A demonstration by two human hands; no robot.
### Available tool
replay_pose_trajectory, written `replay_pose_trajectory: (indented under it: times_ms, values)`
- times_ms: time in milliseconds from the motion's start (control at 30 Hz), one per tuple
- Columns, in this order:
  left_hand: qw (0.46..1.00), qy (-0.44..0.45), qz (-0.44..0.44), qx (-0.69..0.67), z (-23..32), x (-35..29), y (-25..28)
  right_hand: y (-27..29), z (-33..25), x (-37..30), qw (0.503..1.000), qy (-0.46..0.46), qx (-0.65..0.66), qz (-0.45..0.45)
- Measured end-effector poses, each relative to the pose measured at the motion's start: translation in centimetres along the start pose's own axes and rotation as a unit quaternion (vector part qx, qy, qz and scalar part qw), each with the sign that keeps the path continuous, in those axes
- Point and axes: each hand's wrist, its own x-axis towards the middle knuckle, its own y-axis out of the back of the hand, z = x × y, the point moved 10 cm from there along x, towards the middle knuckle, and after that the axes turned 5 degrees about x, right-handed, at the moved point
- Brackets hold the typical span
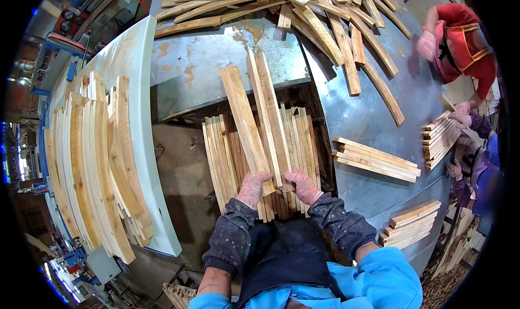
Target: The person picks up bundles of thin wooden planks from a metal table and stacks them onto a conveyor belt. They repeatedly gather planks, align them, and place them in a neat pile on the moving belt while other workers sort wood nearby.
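Note:
Both my hands wear pinkish knit gloves. My left hand (253, 189) is closed round the near end of a wooden strip (241, 114) that points away from me. Closed too, my right hand (303, 185) grips the near end of a pair of wooden strips (268, 111) lying side by side. The held strips slant slightly left, with a narrow gap between the two lots. Below them stands a stack of similar wooden strips (219, 157), in front of my dark apron; the middle of that stack is partly hidden by what I hold.
On the left, a pale table (157, 201) bears rows of long wooden strips (89, 173). A heap of loose strips (325, 33) covers the far metal table (227, 54). Small piles (376, 160) lie to my right, where two co-workers with gloved hands (428, 45) stand.

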Motion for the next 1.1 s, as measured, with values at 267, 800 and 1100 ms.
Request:
replay_pose_trajectory:
  times_ms: [267, 800, 1100]
  values:
    - [1.0, -0.018, 0.017, -0.001, -0.2, -0.3, -0.5, 2.0, 0.2, 1.2, 0.988, 0.024, -0.147, 0.044]
    - [0.999, -0.038, -0.021, 0.033, -0.4, 0.1, -2.0, -3.0, -8.0, 7.8, 0.9, 0.042, -0.408, 0.145]
    - [0.97, -0.078, 0.15, 0.175, -6.3, -7.1, 7.2, -3.9, 1.9, -0.7, 0.927, 0.117, -0.345, 0.093]
